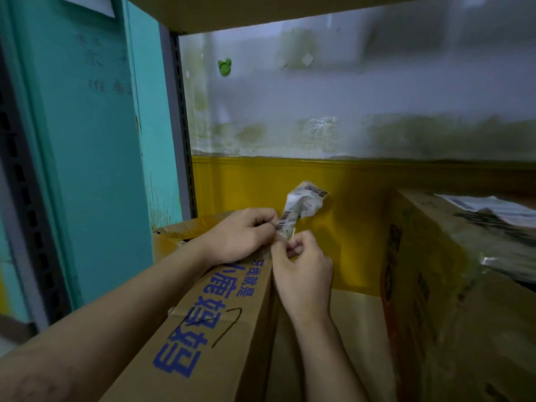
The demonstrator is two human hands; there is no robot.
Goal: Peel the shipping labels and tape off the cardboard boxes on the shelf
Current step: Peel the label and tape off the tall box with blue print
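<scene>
Starting at the left, a teal panel point(87, 140) and the grey slotted shelf post point(181, 126) frame the bay, and just beside the post stands the cardboard box with blue print point(208, 314), its long top edge running toward the camera. The left hand point(242, 237) rests on the far top end of that box, fingers curled and pinching the lower part of a peeled shipping label point(304, 201); resting there probably steadies the box against the pull. Directly to its right, the right hand point(301, 274) pinches the strip's clear, tape-like lower end between thumb and fingertips, so both hands are clamped on it. The label rises crumpled above and between the two hands, its barcode side twisted, and looks largely free of the cardboard, though the fingers hide whether its bottom end is stuck. Further right, well apart across a gap, a second cardboard box point(435, 285) carries another label point(493, 210) on top, seemingly not yet peeled
</scene>
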